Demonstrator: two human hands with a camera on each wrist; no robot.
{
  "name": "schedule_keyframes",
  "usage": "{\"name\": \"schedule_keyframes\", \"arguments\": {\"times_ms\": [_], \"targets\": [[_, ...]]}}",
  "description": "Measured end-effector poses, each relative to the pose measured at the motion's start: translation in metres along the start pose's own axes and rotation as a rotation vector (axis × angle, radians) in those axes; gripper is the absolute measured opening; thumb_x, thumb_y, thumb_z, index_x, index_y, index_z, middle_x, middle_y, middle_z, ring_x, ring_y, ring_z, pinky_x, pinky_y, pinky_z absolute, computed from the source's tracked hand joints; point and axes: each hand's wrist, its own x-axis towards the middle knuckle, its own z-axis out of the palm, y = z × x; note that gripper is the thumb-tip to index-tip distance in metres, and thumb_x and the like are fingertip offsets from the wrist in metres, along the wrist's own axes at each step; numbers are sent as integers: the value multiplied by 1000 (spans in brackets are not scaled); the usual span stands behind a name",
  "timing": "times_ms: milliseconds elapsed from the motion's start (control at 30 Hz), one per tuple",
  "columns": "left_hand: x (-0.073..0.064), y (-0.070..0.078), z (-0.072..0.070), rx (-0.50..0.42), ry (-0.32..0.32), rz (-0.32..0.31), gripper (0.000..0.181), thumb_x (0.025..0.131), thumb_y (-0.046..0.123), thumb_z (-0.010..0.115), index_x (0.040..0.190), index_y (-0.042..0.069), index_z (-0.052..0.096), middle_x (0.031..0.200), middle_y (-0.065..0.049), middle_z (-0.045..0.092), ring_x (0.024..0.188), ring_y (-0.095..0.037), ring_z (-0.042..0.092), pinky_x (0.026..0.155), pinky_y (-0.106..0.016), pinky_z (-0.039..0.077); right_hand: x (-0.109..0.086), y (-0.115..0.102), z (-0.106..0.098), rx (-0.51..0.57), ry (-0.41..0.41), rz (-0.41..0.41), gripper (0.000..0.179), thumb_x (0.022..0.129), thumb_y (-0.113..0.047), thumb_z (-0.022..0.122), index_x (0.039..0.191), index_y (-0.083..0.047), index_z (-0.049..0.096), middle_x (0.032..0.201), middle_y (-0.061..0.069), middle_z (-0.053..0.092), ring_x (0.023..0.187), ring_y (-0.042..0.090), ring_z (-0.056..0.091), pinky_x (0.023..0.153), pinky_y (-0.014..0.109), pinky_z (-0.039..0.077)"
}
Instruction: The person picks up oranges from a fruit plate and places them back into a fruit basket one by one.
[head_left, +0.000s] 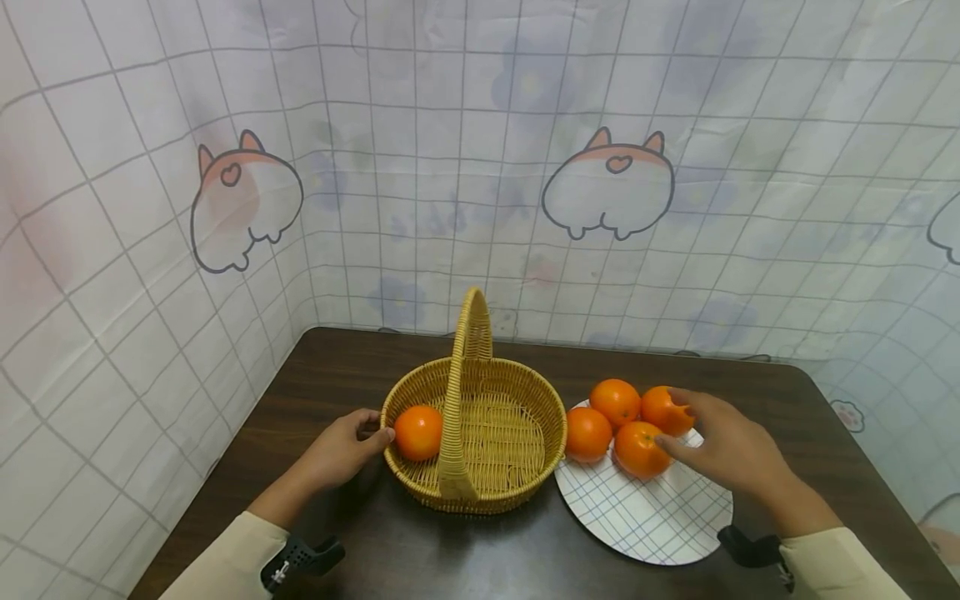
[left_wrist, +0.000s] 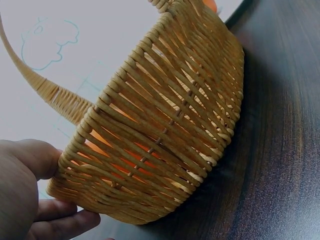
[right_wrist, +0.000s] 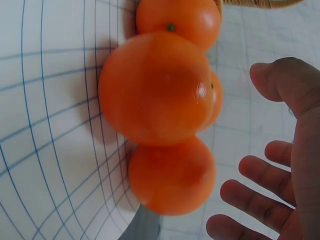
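Note:
My left hand (head_left: 347, 447) grips the left rim of a round woven wicker basket (head_left: 498, 496). Seen from the left wrist, the thumb (left_wrist: 37, 157) lies at the rim and the fingers rest against the outer wall. Inside, left of the tall arched handle (head_left: 453, 400), sits one orange (head_left: 418, 432). Over the plate hovers my right hand (head_left: 735, 442), thumb and fingers spread apart around the nearest oranges. Several oranges cluster on the plate's far side, the front one (head_left: 641, 451) closest to the thumb. The right wrist view has that orange (right_wrist: 155, 90) large, with space between it and the fingers.
A white plate (head_left: 660, 533) with blue grid lines stands right of the basket, its left edge close to it. Both are on a dark wood-grain table (head_left: 420, 558). A white gridded cloth (head_left: 420, 208) with cartoon animals hangs behind and at the sides.

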Motion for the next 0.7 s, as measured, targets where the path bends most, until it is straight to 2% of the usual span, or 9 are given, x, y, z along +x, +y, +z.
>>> {"name": "schedule_keyframes", "arguments": {"times_ms": [300, 700], "targets": [[-2, 1, 0, -14, -3, -2, 58, 101, 42, 65, 138, -1, 56, 133, -20, 63, 119, -37, 63, 94, -54, 54, 5, 15, -1, -24, -13, 22, 92, 89, -68, 68, 151, -4, 45, 146, 27, 50, 125, 51, 53, 86, 75, 46], [-3, 2, 0, -2, 0, 0, 59, 102, 42, 64, 140, -2, 55, 134, -21, 62, 119, -37, 62, 95, -55, 53, 14, 33, 2, 12, -43, 63, 95, 88, -66, 69, 151, 0, 43, 141, 30, 53, 121, 49, 56, 87, 74, 45]]}}
